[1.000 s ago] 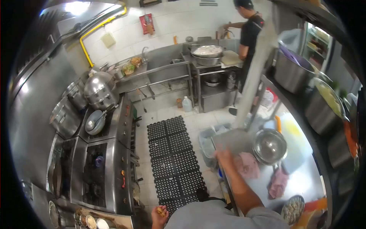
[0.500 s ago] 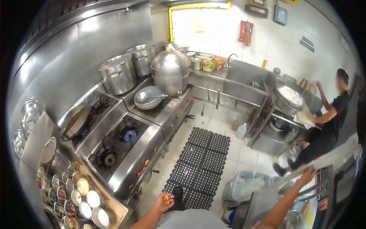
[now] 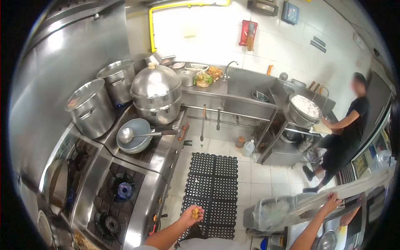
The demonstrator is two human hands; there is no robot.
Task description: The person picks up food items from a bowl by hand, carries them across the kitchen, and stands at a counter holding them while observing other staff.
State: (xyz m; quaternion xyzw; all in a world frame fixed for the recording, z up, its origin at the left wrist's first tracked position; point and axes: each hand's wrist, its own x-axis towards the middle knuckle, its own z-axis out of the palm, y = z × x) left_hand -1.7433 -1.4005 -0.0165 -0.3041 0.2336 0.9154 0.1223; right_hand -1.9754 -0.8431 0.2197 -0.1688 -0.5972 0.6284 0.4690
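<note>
In the lower middle, my left hand is cupped round several small yellow-brown pieces, palm up over the black mat; their kind does not show clearly. My right arm reaches out to the right. There my right hand has its fingers curled at the edge of a long whitish panel that slants across the right side. Under that panel a metal bowl stands on the counter near my right forearm.
Left is a gas range with a lit burner, a wok with a ladle, a domed steamer and stockpots. A rubber mat covers the floor by a plastic bin. A person stands by the sink counter.
My view has turned left and moved closer to the range. My left hand still holds the pieces, and my right hand stays at the panel. The other person stands more upright.
</note>
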